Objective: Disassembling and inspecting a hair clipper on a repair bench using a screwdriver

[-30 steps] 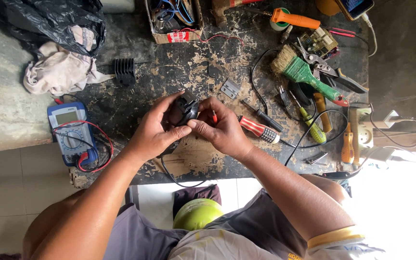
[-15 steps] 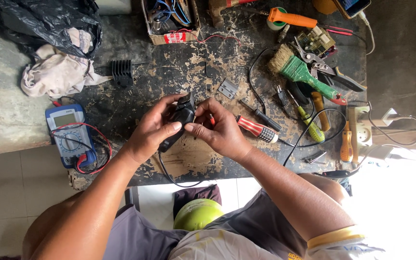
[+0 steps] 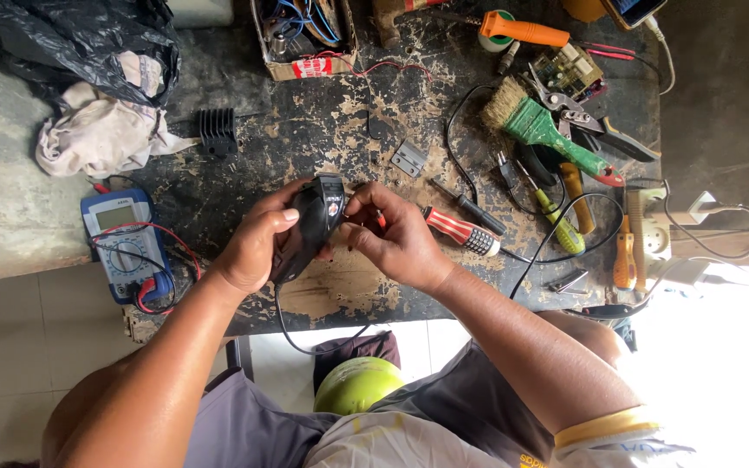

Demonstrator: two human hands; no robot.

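Observation:
My left hand (image 3: 253, 247) wraps around a black hair clipper (image 3: 309, 224) and holds it over the worn dark workbench (image 3: 305, 130). The clipper's black cord (image 3: 292, 334) drops from its lower end past the bench edge. My right hand (image 3: 396, 234) pinches at the clipper's top end with fingertips on its head; something small and red shows between those fingers, too hidden to name. A red-and-black handled screwdriver (image 3: 461, 230) lies just right of my right hand.
A blue multimeter (image 3: 123, 243) with red leads sits at left, a black comb guard (image 3: 217, 132) and rags (image 3: 97, 130) behind it. A small metal blade plate (image 3: 408, 159), green brush (image 3: 535, 126), pliers, screwdrivers, a cardboard box of wires (image 3: 305, 35) and a power strip (image 3: 648, 234) crowd the right.
The clipper has turned in my hands: its head end now points up and away, my left hand grips lower along the body, and my right fingers have shifted onto the head.

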